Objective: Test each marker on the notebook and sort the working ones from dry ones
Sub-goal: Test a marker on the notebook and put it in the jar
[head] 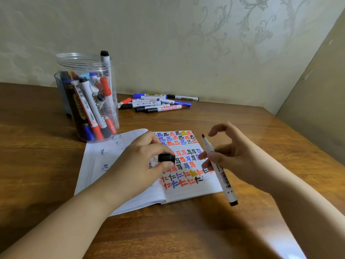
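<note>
An open notebook (188, 191) lies on the wooden table, its right page full of red, blue, black and yellow test marks. My left hand (145, 161) rests on the notebook and pinches a black marker cap (166, 158). My right hand (229, 157) holds an uncapped white marker (220, 172) with a black tip pointing up and away, above the page's right edge. A clear plastic jar (87, 98) at the back left holds several markers. A pile of several markers (160, 102) lies on the table by the wall.
The wooden table (186, 230) meets a patterned wall behind and a plain panel (317, 101) on the right. A darker cup (61, 90) stands behind the jar.
</note>
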Tool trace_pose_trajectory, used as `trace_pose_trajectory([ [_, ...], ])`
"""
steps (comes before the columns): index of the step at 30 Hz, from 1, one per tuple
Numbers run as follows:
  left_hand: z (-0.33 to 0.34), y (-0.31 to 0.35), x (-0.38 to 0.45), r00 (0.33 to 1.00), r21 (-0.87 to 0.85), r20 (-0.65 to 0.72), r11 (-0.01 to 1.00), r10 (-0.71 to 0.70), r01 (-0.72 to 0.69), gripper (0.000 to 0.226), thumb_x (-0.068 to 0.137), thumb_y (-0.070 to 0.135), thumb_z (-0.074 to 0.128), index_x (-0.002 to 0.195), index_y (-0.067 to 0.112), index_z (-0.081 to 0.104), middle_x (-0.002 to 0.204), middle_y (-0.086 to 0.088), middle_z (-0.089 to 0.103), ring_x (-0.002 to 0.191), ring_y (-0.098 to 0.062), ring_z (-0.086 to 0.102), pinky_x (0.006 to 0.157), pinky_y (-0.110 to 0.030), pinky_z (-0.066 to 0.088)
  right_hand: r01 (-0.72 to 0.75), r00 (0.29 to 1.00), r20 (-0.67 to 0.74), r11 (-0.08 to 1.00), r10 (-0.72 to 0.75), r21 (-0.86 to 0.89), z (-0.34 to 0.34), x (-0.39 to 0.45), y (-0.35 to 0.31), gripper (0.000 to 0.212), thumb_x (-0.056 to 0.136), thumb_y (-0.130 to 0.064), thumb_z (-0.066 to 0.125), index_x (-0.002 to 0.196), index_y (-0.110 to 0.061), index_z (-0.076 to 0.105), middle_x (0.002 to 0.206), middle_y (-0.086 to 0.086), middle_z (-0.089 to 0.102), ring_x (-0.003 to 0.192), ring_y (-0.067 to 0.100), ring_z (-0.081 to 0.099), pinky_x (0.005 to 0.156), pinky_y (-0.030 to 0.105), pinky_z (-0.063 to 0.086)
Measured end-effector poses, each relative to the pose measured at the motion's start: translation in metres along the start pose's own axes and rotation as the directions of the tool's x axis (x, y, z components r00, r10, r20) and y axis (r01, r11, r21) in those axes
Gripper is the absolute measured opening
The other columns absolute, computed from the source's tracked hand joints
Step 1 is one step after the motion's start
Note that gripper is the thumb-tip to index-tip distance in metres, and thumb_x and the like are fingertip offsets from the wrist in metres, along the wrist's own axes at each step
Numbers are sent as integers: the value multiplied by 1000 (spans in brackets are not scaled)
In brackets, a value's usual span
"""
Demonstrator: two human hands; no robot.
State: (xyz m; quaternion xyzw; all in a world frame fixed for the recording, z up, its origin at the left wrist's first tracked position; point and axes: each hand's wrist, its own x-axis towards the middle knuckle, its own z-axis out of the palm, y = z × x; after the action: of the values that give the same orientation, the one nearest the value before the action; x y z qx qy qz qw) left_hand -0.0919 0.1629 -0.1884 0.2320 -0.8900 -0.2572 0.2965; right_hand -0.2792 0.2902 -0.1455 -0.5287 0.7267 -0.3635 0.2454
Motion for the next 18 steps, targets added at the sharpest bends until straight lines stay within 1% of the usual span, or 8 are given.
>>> trace_pose_trajectory([
  [2,3,0,-1,1000,22,-1,1000,17,-17,22,79,28,69,100,29,69,92,14,45,93,-1,46,77,-10,37,-45,999,25,953,39,301,3,-3,9,12,85,-17,58,96,-15,59,89,8,74,81,18,71,71,27,57],
  [5,7,3,-4,999,53,36,998,27,-29,23,79,30,68,102,30,68,91,15,46,91,-2,46,77,-19,42,-123,992,62,714,111,689,13,-2,23,20,86,-12,51,88,-4,69,87,23,70,72,23,68,64,25,56],
  [8,8,3,-5,998,49,32,998,47,-48,22,80,31,67,101,31,69,89,14,48,89,-2,47,73,-17,41,-140,989,95,524,111,840,18,-2,29,22,77,0,51,96,0,63,77,25,67,62,22,67,55,23,56],
  [10,8,2,-5,998,45,49,998,38,-40,21,81,33,66,101,31,68,89,14,47,90,0,45,72,-13,38,-94,996,82,569,46,817,20,-4,31,19,75,-6,59,93,-5,56,74,20,64,58,19,63,51,23,53],
  [11,9,2,-5,998,47,61,998,33,-36,21,81,34,65,102,31,68,89,15,47,91,1,44,71,-12,37,-68,998,55,643,40,763,22,-5,32,16,77,-16,62,89,-9,53,71,17,63,55,18,60,48,23,50],
  [14,11,1,-6,996,56,86,998,25,-30,22,81,37,64,103,32,66,90,17,45,92,4,42,71,-11,36,-13,993,-91,851,71,525,27,-5,35,34,89,-46,53,84,-14,48,57,10,57,43,15,46,41,22,35],
  [15,12,0,-6,996,57,90,998,20,-25,22,81,38,64,103,31,65,91,18,45,92,5,42,71,-12,37,1,989,-130,880,69,476,28,-5,34,35,91,-49,48,85,-15,49,53,8,53,43,15,42,42,22,32],
  [18,12,-1,-7,995,53,100,999,0,-6,22,82,40,62,99,29,66,91,17,47,86,4,44,69,-14,38,-10,969,-229,943,91,334,27,-4,37,26,93,-33,46,73,-17,50,49,0,45,49,16,38,50,28,27],
])
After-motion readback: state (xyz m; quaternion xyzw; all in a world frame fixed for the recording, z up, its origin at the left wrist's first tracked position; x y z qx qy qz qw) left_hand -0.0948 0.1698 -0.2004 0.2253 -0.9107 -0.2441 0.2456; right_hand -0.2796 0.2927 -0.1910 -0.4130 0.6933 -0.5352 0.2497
